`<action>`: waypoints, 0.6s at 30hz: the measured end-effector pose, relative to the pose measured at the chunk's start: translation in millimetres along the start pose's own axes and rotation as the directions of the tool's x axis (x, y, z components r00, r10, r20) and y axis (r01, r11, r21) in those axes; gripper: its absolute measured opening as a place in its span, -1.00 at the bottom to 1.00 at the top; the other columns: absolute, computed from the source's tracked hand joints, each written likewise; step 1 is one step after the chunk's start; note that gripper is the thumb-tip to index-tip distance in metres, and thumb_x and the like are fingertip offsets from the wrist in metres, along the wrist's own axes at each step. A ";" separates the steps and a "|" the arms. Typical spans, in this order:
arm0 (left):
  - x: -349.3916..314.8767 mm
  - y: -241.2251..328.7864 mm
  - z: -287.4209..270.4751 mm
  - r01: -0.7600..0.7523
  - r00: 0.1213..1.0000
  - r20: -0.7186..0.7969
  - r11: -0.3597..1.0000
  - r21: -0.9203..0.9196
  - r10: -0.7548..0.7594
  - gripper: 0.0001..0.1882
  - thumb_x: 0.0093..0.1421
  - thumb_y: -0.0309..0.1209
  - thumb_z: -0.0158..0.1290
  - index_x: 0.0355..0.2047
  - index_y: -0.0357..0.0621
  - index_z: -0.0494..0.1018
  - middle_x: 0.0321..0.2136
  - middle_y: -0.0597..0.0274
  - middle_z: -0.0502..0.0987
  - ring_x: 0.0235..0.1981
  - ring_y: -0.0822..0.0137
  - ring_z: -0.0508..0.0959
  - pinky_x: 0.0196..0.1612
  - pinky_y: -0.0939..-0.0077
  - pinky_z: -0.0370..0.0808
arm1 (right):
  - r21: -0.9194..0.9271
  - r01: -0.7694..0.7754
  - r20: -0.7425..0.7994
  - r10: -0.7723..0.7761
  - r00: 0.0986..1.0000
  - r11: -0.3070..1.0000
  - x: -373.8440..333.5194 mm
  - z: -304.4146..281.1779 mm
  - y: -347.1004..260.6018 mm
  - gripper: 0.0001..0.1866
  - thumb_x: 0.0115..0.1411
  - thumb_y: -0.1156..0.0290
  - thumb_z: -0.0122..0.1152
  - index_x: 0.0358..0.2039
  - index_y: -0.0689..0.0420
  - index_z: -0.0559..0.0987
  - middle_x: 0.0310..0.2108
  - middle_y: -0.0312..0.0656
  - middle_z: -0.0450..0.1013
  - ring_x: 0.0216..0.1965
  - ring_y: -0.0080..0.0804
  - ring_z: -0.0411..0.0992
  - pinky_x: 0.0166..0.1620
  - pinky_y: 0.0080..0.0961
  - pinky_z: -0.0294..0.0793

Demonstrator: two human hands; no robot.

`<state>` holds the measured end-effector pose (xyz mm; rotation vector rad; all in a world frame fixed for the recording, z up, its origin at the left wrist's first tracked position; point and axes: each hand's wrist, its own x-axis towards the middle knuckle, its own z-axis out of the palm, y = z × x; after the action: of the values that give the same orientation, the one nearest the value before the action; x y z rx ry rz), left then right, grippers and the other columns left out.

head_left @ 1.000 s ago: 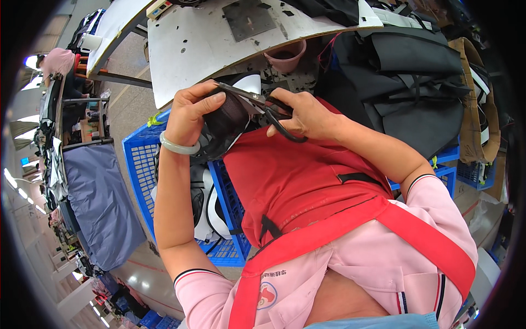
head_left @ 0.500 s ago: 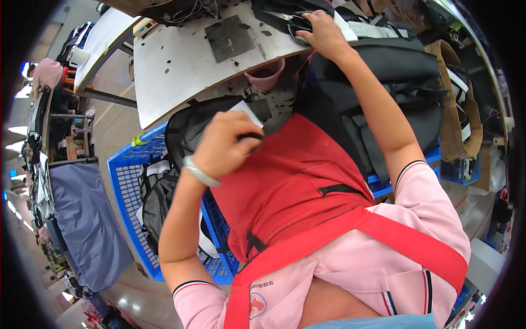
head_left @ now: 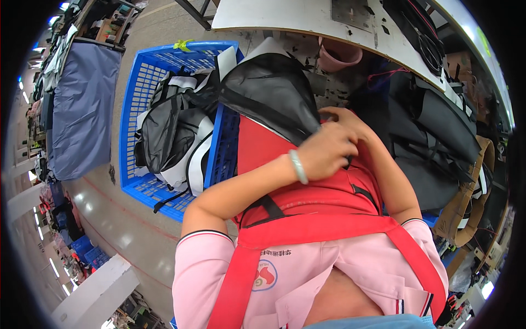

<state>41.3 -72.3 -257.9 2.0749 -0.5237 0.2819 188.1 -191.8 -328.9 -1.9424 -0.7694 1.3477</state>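
A black mesh fabric piece with white edging (head_left: pixel 271 90) lies across my red apron (head_left: pixel 290 186), its tip reaching my hands. My right hand (head_left: pixel 350 123) is closed, fingers bent at the tip of the mesh piece, pinching it. Just in front of it and overlapping it, my left hand (head_left: pixel 327 153), with a pale bangle on the wrist, is curled closed. Something small and black shows under its fingers; its kind is hidden. The left fingertips are slightly blurred.
At my left a blue plastic crate (head_left: pixel 129 142) holds several black and white mesh pieces (head_left: pixel 172 131). A white worktable (head_left: pixel 274 19) stands ahead, with a pink bucket (head_left: pixel 339 57) below its edge. Black fabric (head_left: pixel 430 140) is heaped at right beside a cardboard box (head_left: pixel 466 211).
My right hand has left the black items on the table and come to my lap. My left hand has moved right to meet it, and the mesh piece now lies over the apron. The view has shifted.
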 end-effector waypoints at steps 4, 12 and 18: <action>-53.0 -56.6 -91.1 0.412 0.752 -0.630 0.884 0.219 -0.194 -0.77 -0.04 -0.59 0.12 -0.31 -0.19 0.46 -0.21 0.10 0.47 -0.12 0.08 0.45 -0.01 0.30 0.37 | -0.183 0.072 -0.292 -0.124 0.948 0.981 -11.7 2.8 27.9 -0.41 0.06 0.25 0.34 0.10 0.20 0.49 -0.03 -0.03 0.49 -0.05 -0.31 0.47 0.03 -0.45 0.43; -177.3 -210.3 -133.5 0.837 0.538 -0.649 0.434 0.334 -0.538 -0.49 0.02 -0.60 -0.01 0.04 -0.12 0.48 -0.01 0.04 0.48 0.01 -0.02 0.46 0.07 0.17 0.35 | 0.638 0.054 -0.230 0.124 0.965 0.768 -27.1 9.7 22.4 -0.58 0.08 0.53 0.31 0.00 0.18 0.54 -0.19 -0.24 0.42 -0.15 -0.50 0.41 -0.05 -0.62 0.39; -92.3 -132.6 -139.0 0.602 0.755 -0.482 0.761 0.241 -0.445 -0.68 0.08 -0.54 0.01 -0.14 -0.15 0.57 -0.22 0.07 0.57 -0.19 0.07 0.57 -0.12 0.30 0.46 | 0.205 0.227 -0.602 -0.060 0.796 0.952 -163.0 -75.0 -39.4 -0.63 -0.05 0.58 0.23 -0.15 0.16 0.60 -0.22 -0.34 0.39 -0.13 -0.56 0.32 -0.02 -0.66 0.27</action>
<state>23.3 130.7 -320.7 2.3539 0.4259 0.4774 206.0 -305.0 -185.4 -1.8783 -0.3879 0.6372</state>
